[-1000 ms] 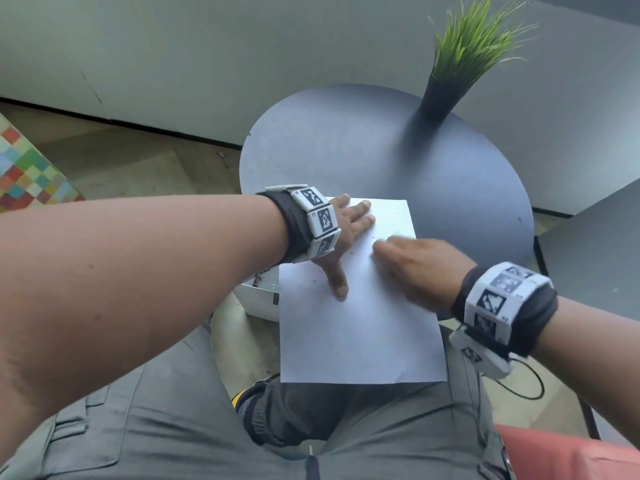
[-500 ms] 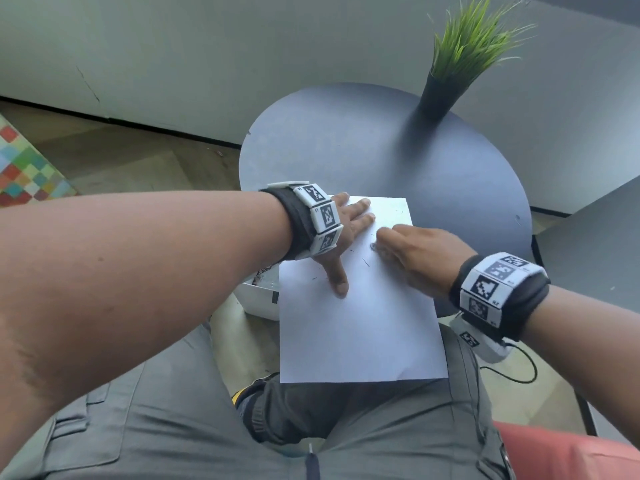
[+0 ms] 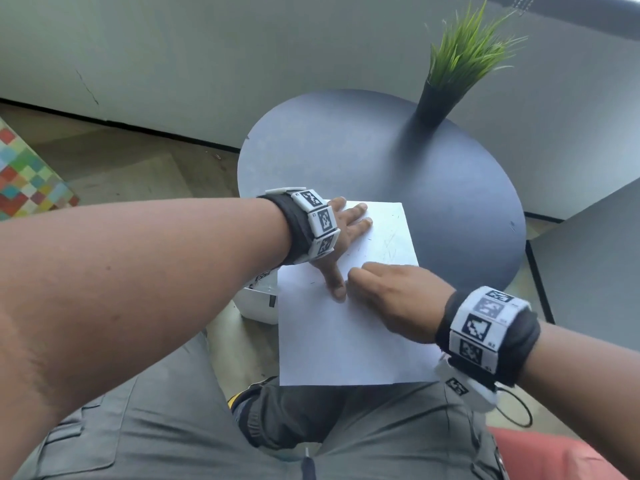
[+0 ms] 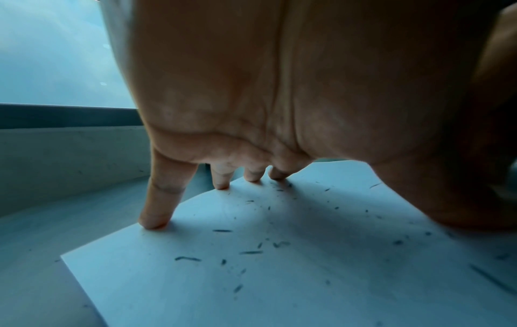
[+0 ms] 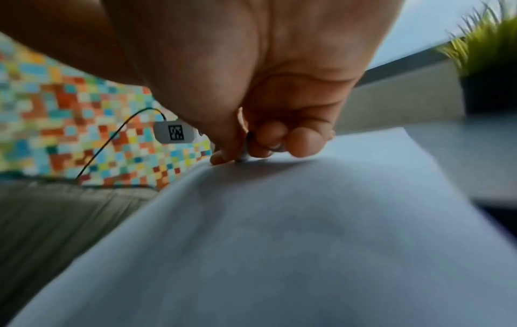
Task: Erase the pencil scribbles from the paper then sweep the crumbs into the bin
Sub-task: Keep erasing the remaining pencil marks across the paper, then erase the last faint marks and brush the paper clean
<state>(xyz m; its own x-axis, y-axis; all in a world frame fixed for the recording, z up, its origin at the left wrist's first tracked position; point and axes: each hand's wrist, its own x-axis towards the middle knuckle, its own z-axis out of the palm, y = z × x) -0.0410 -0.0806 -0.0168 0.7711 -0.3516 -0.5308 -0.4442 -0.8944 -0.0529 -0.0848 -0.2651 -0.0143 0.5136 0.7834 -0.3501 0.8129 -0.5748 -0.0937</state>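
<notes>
A white paper [image 3: 339, 341] lies on the round dark table [image 3: 346, 150], and its near end hangs over my lap. My left hand [image 3: 346, 233] presses flat on the paper's far left part with its fingers [image 4: 156, 212] spread and straight. Dark eraser crumbs [image 4: 249, 252] are scattered under and around that hand. Faint pencil strokes [image 3: 391, 244] remain near the far right corner. My right hand [image 3: 391, 296] is curled and pinches a small grey eraser [image 5: 242, 156] down onto the paper [image 5: 307, 221], right beside the left thumb tip.
A white bin [image 3: 258, 306] stands on the floor below the table's left edge, partly hidden by my left arm and the paper. A grass plant in a black pot [image 3: 436, 102] stands at the table's far right. A grey surface [image 3: 595, 265] lies to the right.
My right hand has slid with the eraser leftward and toward me, ending beside the left thumb tip. The left hand stays pressed in place.
</notes>
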